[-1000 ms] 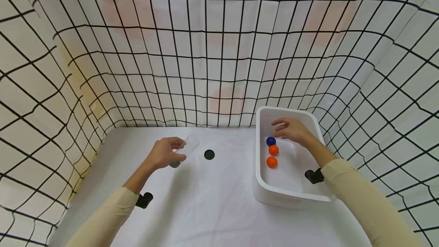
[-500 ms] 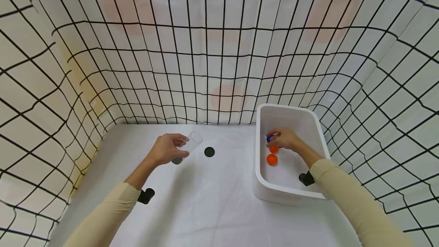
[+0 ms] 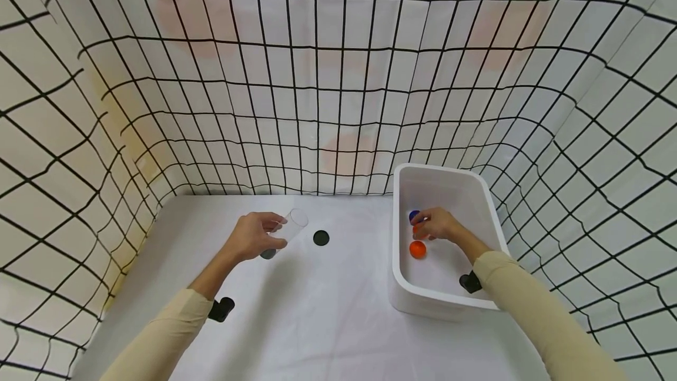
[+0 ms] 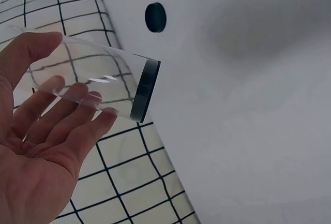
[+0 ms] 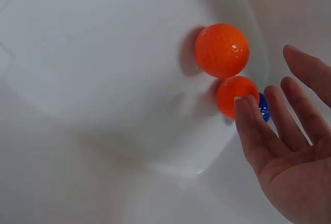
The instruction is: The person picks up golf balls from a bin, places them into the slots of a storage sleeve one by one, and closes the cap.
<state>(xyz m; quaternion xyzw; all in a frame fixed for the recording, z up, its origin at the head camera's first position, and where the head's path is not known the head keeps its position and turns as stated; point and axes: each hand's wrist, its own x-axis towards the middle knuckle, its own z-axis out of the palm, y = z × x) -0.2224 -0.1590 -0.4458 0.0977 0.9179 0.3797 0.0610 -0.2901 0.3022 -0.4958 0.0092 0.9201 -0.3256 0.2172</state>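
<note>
Currently, L hand (image 3: 255, 236): clamped round clear tube (image 4: 98, 81), tilted above worktop (image 3: 349, 310), blk cap (image 4: 145, 92) on lower end;
R hand (image 3: 438, 223): fingers apart by mid orange ball (image 5: 229, 93), contact unclear;
White tub (image 3: 441, 184): all balls, incl. blue ball (image 3: 415, 216);
Blk disc (image 3: 321, 238): nr tube

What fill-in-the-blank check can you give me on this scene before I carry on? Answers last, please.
In the head view, the dark disc lies to the ____ of the clear tube that the left hand holds.
The white bin contains ____ orange balls.
The right hand partly hides ____ of them.
The third ball is ____.

Missing words: right; two; one; blue.
</note>
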